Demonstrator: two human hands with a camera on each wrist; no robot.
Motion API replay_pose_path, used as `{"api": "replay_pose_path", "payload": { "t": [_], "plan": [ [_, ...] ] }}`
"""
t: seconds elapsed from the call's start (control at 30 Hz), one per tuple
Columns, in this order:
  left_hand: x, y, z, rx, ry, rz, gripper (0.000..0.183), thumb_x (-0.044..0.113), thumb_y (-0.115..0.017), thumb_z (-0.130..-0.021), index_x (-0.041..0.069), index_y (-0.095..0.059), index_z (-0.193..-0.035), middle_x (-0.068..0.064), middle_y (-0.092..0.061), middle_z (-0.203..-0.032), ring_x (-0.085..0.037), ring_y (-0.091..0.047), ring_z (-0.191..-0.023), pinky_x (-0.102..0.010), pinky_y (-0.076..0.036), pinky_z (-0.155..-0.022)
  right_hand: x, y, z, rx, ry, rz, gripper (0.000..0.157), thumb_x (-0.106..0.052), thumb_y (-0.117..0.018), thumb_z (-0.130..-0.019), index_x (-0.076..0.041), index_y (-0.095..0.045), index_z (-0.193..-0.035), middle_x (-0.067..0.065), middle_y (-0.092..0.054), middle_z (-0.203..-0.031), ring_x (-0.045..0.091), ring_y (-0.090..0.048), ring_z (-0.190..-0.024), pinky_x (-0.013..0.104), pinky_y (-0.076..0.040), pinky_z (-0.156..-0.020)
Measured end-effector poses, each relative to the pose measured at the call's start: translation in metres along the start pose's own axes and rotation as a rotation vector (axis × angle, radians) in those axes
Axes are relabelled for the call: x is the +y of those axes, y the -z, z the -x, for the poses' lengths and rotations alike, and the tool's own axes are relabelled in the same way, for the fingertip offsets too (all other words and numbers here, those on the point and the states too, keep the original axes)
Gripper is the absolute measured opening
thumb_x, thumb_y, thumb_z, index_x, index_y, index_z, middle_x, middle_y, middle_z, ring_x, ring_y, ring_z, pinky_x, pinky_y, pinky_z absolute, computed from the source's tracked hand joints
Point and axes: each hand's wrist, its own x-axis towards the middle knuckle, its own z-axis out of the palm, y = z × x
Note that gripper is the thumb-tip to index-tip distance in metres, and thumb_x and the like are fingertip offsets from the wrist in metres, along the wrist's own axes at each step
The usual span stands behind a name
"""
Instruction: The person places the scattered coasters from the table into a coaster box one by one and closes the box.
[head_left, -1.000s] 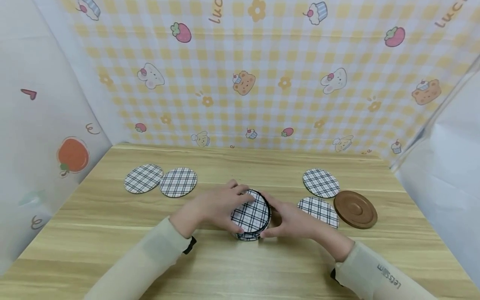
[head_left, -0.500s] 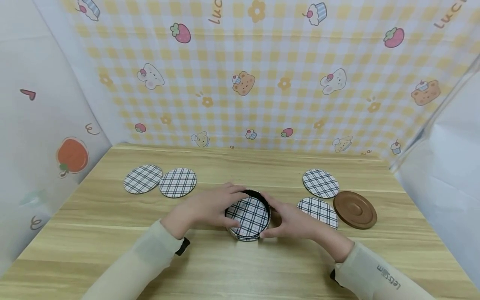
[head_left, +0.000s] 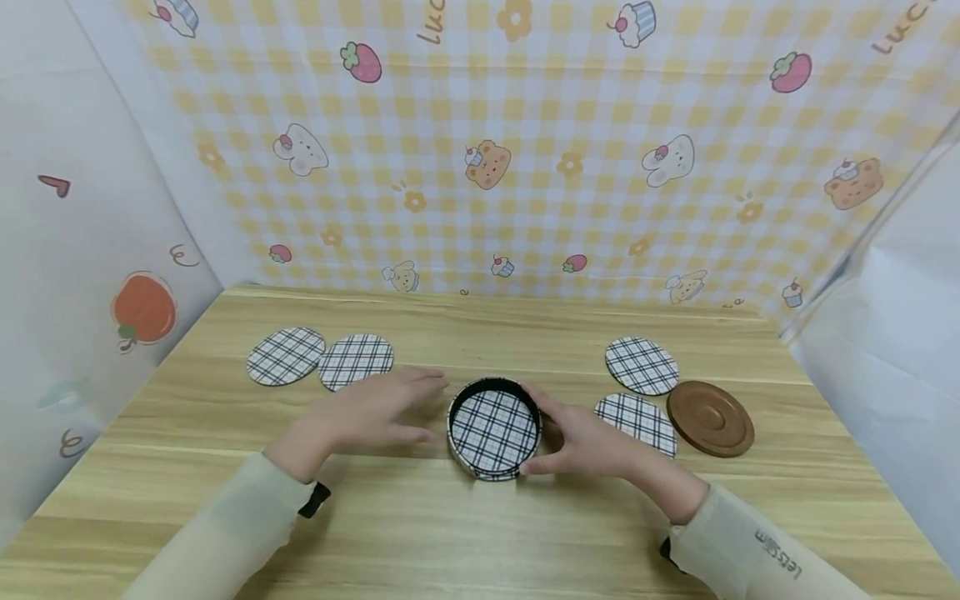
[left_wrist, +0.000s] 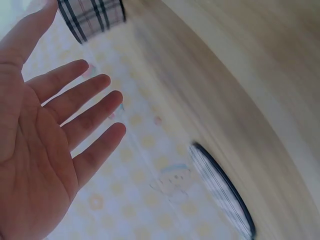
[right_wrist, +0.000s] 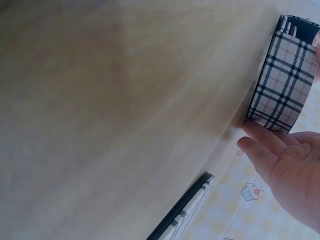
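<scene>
A round plaid coaster holder [head_left: 460, 457] with a black inner wall stands mid-table. A matching plaid coaster [head_left: 495, 432] lies flat inside it. My right hand [head_left: 581, 442] grips the holder's right side, thumb in front and fingers behind; the right wrist view has that hand [right_wrist: 295, 170] against the checked outer wall [right_wrist: 282, 82]. My left hand [head_left: 367, 417] holds nothing and hovers left of the holder, fingers extended. In the left wrist view its palm [left_wrist: 40, 145] faces the camera, apart from the holder [left_wrist: 95, 20]. Behind the left hand, a plaid coaster [head_left: 356, 360] is partly covered.
Another plaid coaster [head_left: 287, 356] lies at the far left. Two more, a rear coaster [head_left: 642, 365] and a nearer coaster [head_left: 633, 421], lie on the right beside a brown wooden disc [head_left: 710, 418]. A patterned cloth [head_left: 525, 208] rises behind the table [head_left: 480, 550].
A plaid coaster in the left hand has gone down into the holder. The left hand has let go and drawn back to the left. The right hand has stayed on the holder.
</scene>
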Motion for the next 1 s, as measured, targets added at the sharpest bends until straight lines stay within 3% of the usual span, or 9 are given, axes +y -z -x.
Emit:
{"api": "replay_pose_path", "payload": {
  "t": [0.43, 0.63, 0.87, 1.0],
  "plan": [
    [-0.056, 0.007, 0.024, 0.099, 0.106, 0.027, 0.069, 0.032, -0.071, -0.090, -0.004, -0.046, -0.144, -0.023, -0.050, -0.147, -0.042, -0.044, -0.138, -0.056, -0.035, -0.115, 0.001, 0.001, 0.000, -0.005, 0.017, -0.022, 0.111, -0.047, -0.078, -0.082, -0.011, -0.010, -0.161, 0.016, -0.024, -0.163, 0.036, -0.029, -0.148, 0.055, -0.027, -0.120],
    [-0.077, 0.008, 0.031, 0.091, 0.163, 0.039, 0.076, 0.039, -0.071, -0.090, -0.005, -0.043, -0.145, -0.025, -0.046, -0.150, -0.045, -0.039, -0.141, -0.058, -0.032, -0.116, 0.001, 0.001, 0.000, -0.007, 0.012, -0.026, 0.110, -0.047, -0.078, -0.082, -0.011, -0.010, -0.161, 0.016, -0.024, -0.163, 0.035, -0.029, -0.149, 0.055, -0.027, -0.120],
    [-0.096, 0.012, 0.041, 0.064, 0.282, 0.058, 0.088, 0.045, -0.072, -0.087, -0.002, -0.035, -0.151, -0.026, -0.034, -0.156, -0.047, -0.030, -0.144, -0.062, -0.027, -0.117, 0.002, 0.000, 0.000, -0.006, 0.014, -0.022, 0.111, -0.047, -0.078, -0.082, -0.009, -0.010, -0.160, 0.016, -0.025, -0.163, 0.036, -0.029, -0.148, 0.055, -0.027, -0.120],
    [-0.107, 0.013, 0.043, 0.065, 0.302, 0.076, 0.095, 0.049, -0.074, -0.085, -0.004, -0.032, -0.152, -0.028, -0.034, -0.156, -0.049, -0.029, -0.143, -0.063, -0.025, -0.117, 0.003, -0.001, -0.001, -0.001, 0.020, -0.003, 0.111, -0.048, -0.078, -0.082, -0.008, -0.011, -0.160, 0.017, -0.027, -0.162, 0.035, -0.033, -0.147, 0.054, -0.029, -0.119]
  ]
}}
